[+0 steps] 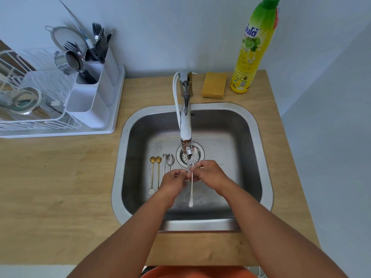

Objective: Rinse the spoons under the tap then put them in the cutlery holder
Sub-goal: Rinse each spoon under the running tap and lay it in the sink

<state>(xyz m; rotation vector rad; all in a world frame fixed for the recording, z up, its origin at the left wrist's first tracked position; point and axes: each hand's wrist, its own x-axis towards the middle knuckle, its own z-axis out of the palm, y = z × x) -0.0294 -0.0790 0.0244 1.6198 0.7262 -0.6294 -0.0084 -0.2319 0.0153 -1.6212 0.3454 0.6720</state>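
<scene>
On the pale wooden counter (60, 177), a white three-compartment plastic cutlery holder (94, 93) stands at the far left in a white dish rack (30, 121), already crowded with forks and dark utensils. A yellow sponge (213, 84) and a tall green-and-yellow dish-soap bottle (254, 47) sit behind the square stainless-steel sink (230, 149). The chrome tap (185, 121) reaches over the drain, water running from its spout. Four spoons lie side by side on the basin floor left of the drain: two gold long-handled spoons (155, 169) and two silver spoons (168, 160). Beneath the stream, the left hand (173, 182) and right hand (208, 173) meet, both pinching the upper end of a slim white spoon (191, 189), whose handle hangs towards the viewer between the wrists.
</scene>
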